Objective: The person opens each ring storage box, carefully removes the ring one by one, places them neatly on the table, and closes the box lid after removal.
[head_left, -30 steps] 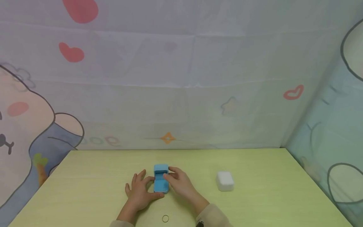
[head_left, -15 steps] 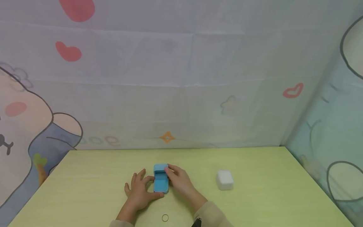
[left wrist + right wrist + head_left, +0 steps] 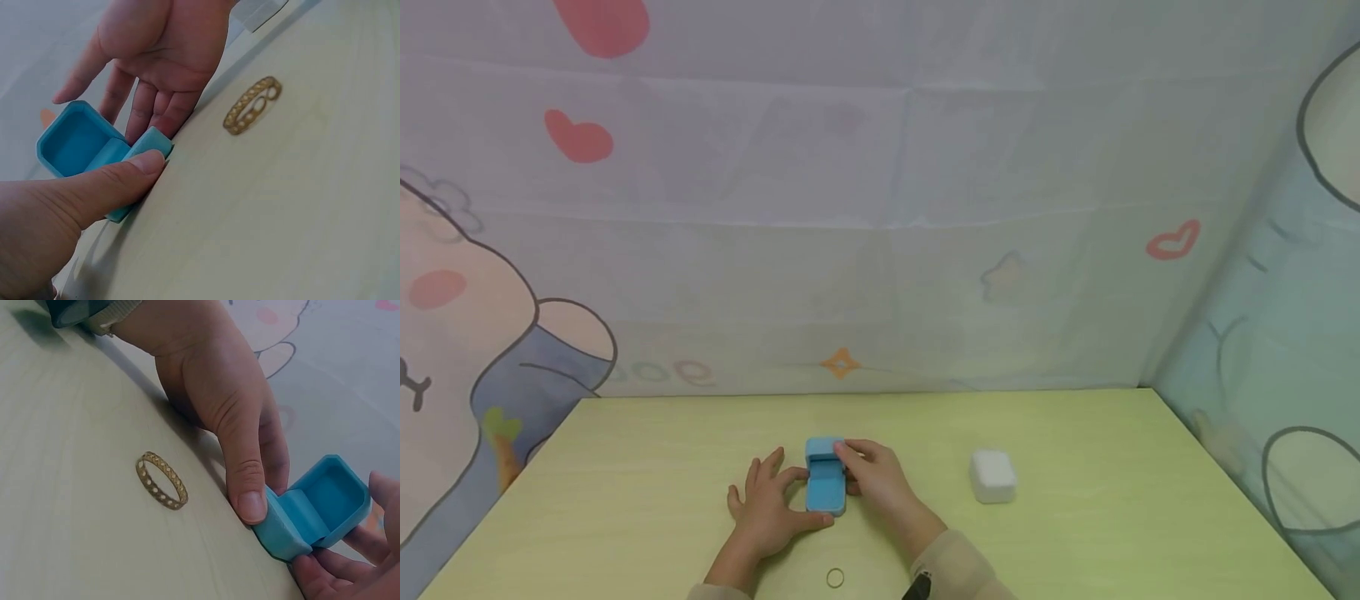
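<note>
A light-blue ring box (image 3: pixel 826 493) stands on the table with its lid (image 3: pixel 75 140) raised; no ring shows in its blue inside. My left hand (image 3: pixel 769 515) grips the lower half, thumb along the front and index finger at the left side. At the right, my right hand (image 3: pixel 880 482) holds the lid, its thumb on the lid's front edge and index finger near the back. In the right wrist view the left thumb (image 3: pixel 250 487) presses the base's front. A gold openwork ring (image 3: pixel 153 489) lies on the table in front of the box, apart from both hands.
A small white box (image 3: pixel 994 477) with rounded edges sits on the pale yellow-green table (image 3: pixel 1075 533), to the right of the hands. Behind the table's back edge hangs a printed cloth (image 3: pixel 887 308) with hearts and cartoon figures.
The right thumb has lifted from inside the ring box up to the lid's front edge. The ring box has shifted very slightly toward me. The left hand keeps its grip; the ring lies still.
</note>
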